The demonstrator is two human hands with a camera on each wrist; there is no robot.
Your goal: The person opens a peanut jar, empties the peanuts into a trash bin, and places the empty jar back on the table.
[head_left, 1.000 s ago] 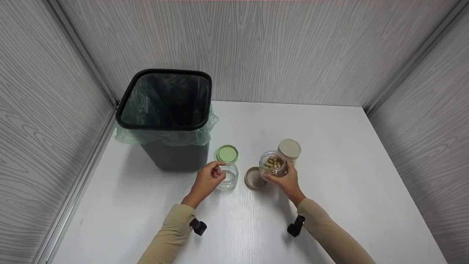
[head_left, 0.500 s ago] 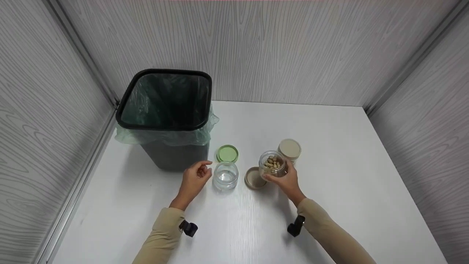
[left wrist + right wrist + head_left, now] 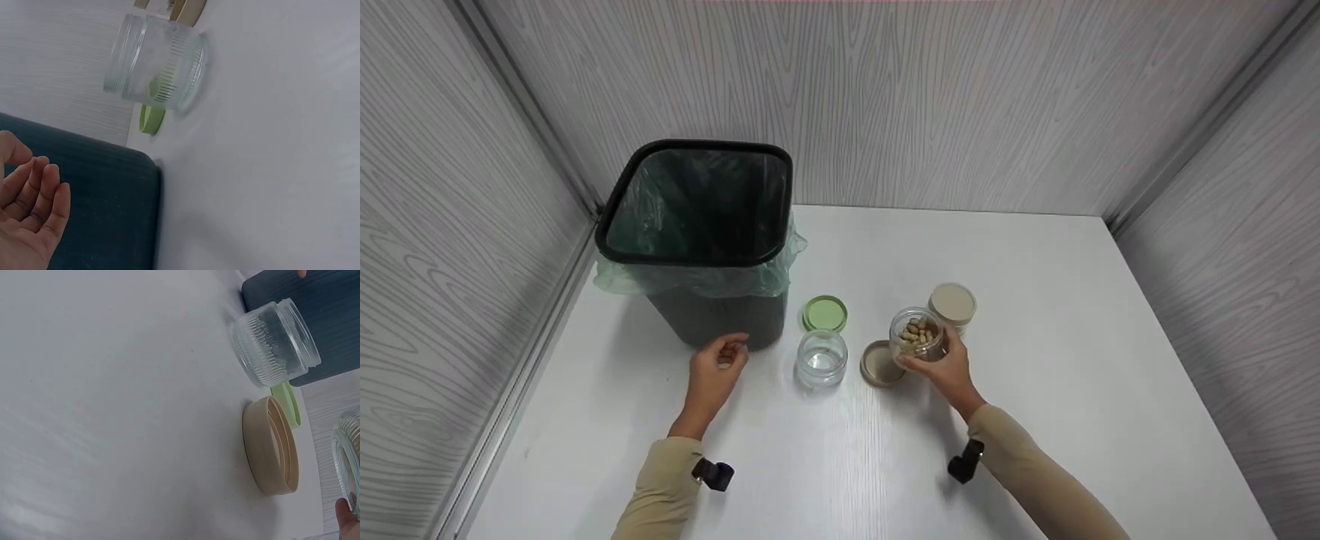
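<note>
A dark bin (image 3: 701, 247) with a green liner stands beside a green lid (image 3: 825, 313) on the white table (image 3: 1072, 375).

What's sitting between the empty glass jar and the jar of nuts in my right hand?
A tan lid lies upside down on the table between the empty jar and the nut jar your right hand grips; the head view shows it best.

The left hand (image 3: 715, 373) has let go of the empty jar (image 3: 821, 359) and drawn back toward the left edge of the table (image 3: 1035, 247), now well apart from the jar and just in front of the bin (image 3: 697, 225), fingers (image 3: 39, 191) loosely curled.
</note>
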